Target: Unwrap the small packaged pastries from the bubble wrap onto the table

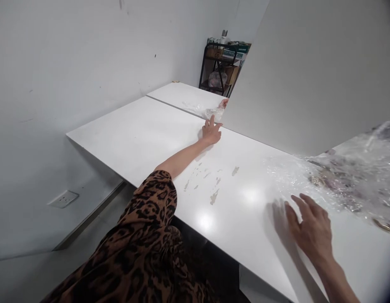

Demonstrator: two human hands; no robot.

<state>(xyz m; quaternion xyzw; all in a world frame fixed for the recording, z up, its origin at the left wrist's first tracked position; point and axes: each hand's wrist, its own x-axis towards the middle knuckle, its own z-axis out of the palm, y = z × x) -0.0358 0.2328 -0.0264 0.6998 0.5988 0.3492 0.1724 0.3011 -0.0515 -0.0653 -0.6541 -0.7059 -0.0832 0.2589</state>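
My left hand (211, 131) is stretched far across the white tabletop (112, 134), its fingers spread. Its fingertips are beside a crumpled piece of clear plastic (215, 112) at the seam between two tables; whether they touch it I cannot tell. Nearer to me, my right hand (311, 229) hovers over the table with fingers apart and nothing in them, casting a shadow. Just beyond it lies a heap of clear plastic packets (346, 181) with small items inside that I cannot make out.
A tall grey partition (308, 75) rises along the table's far side. Another person's hand (224, 103) shows at its left edge. A dark shelf rack (218, 59) with boxes stands behind. A white wall (87, 54) with a socket (65, 198) borders the left.
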